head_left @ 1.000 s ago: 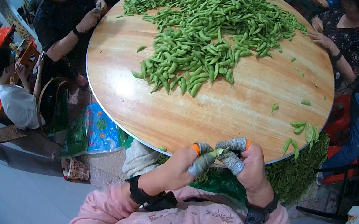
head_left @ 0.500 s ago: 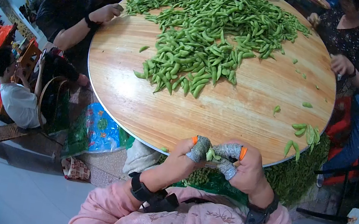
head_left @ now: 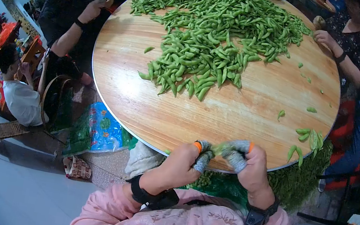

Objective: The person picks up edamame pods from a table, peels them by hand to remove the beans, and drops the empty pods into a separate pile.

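My left hand point(head_left: 181, 161) and my right hand point(head_left: 253, 171) meet over the near edge of the round wooden table point(head_left: 142, 111). Grey wrappings with orange bands cover several fingertips. A green soybean pod point(head_left: 222, 147), blurred by motion, is pinched between the fingers of both hands. Across the far half of the table spreads a big pile of soybean pods point(head_left: 222, 29). Beyond my right hand, several loose pods point(head_left: 303, 132) lie at the table's right edge.
Below the right edge is a heap of green pods or husks point(head_left: 299, 185). Pale green beans point(head_left: 202, 180) show under my hands, beside green plastic point(head_left: 229, 187). People sit left and right of the table; one is on a wicker chair point(head_left: 19, 131). A blue plastic bag point(head_left: 103, 128) lies left.
My hands have drawn slightly apart, and the pod between them has become blurred. The person at the left has raised their hands; the person at the right has brought theirs together near the pile.
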Demonstrator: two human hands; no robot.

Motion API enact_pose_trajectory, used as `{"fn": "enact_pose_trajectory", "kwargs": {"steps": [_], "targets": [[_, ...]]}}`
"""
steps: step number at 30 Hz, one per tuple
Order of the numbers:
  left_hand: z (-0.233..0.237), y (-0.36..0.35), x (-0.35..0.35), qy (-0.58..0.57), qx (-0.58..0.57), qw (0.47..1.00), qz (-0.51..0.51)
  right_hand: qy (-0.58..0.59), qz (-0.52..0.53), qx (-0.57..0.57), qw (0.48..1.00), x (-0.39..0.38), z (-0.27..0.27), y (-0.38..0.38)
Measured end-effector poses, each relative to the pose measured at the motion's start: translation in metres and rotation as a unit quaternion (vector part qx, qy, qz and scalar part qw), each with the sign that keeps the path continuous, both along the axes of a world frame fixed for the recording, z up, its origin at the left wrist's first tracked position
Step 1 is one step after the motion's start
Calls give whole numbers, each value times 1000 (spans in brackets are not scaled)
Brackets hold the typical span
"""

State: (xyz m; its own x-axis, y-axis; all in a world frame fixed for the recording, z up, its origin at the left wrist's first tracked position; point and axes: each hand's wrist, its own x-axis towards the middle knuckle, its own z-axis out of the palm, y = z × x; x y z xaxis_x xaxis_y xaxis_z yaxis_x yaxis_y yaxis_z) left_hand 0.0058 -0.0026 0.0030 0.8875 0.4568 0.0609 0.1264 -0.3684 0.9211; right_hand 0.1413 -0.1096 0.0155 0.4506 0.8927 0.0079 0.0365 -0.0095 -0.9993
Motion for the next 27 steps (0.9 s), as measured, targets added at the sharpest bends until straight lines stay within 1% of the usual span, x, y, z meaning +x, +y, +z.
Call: {"fn": "enact_pose_trajectory", "kwargs": {"steps": [1, 2, 3, 4, 5, 7, 8, 9, 11, 12, 13, 14, 15, 16, 17, 18, 19, 21, 22, 23, 24, 25, 26, 27], "targets": [[-3, 2, -3, 35, 115, 992, 22, 0, 1, 1, 1000, 4, -1, -2], [-3, 6, -7, 35, 116, 992, 23, -18, -44, 18, 999, 11, -2, -6], [-2, 10, -11, 21, 192, 979, 66, -36, -89, 37, 995, 20, -3, -12], [-1, 14, -15, 7, 267, 958, 108, -73, -132, 9, 989, 33, -9, -24], [0, 17, -18, 7, 269, 957, 107, -108, -176, -19, 978, 48, -16, -38], [-1, 18, -24, 3, 284, 959, 4, -96, -281, 14, 955, 74, -19, -58], [2, 14, -22, -18, 266, 963, -32, -134, -324, -9, 936, 87, -19, -71], [5, 14, -19, -19, 267, 963, -31, -172, -365, -32, 914, 102, -19, -86], [13, 19, -10, -9, 305, 952, -15, -195, -395, -105, 892, 132, -24, -123], [18, 25, -4, 27, 316, 948, 19, -268, -397, -181, 859, 148, -28, -143], [20, 35, 7, 23, 322, 946, 19, -338, -396, -252, 816, 155, -28, -153], [19, 47, 21, 40, 351, 934, 55, -333, -400, -216, 826, 154, -26, -159], [18, 59, 35, 57, 378, 919, 93, -333, -404, -209, 826, 155, -27, -162], [15, 69, 46, 53, 384, 917, 94, -325, -425, -190, 823, 156, -30, -166], [12, 80, 57, 120, 422, 895, 79, -315, -446, -172, 820, 156, -31, -168], [10, 88, 65, 187, 458, 867, 63, -324, -441, -153, 822, 152, -30, -166], [11, 93, 70, 184, 461, 866, 62, -324, -445, -150, 821, 147, -26, -160], [11, 100, 77, 168, 494, 853, 28, -266, -409, -143, 861, 130, -17, -145], [12, 102, 78, 169, 493, 853, 26, -220, -384, -85, 893, 118, -12, -134], [11, 102, 79, 168, 493, 853, 42, -197, -371, -80, 904, 113, -19, -127], [10, 101, 77, 166, 491, 853, 59, -216, -329, -55, 918, 100, -16, -111], [10, 100, 75, 167, 490, 854, 59, -169, -281, -27, 944, 88, -13, -101], [12, 97, 72, 186, 481, 855, 56, -148, -254, -19, 956, 75, -11, -86], [14, 93, 68, 205, 471, 856, 53, -139, -201, -11, 970, 67, -14, -76]]}}
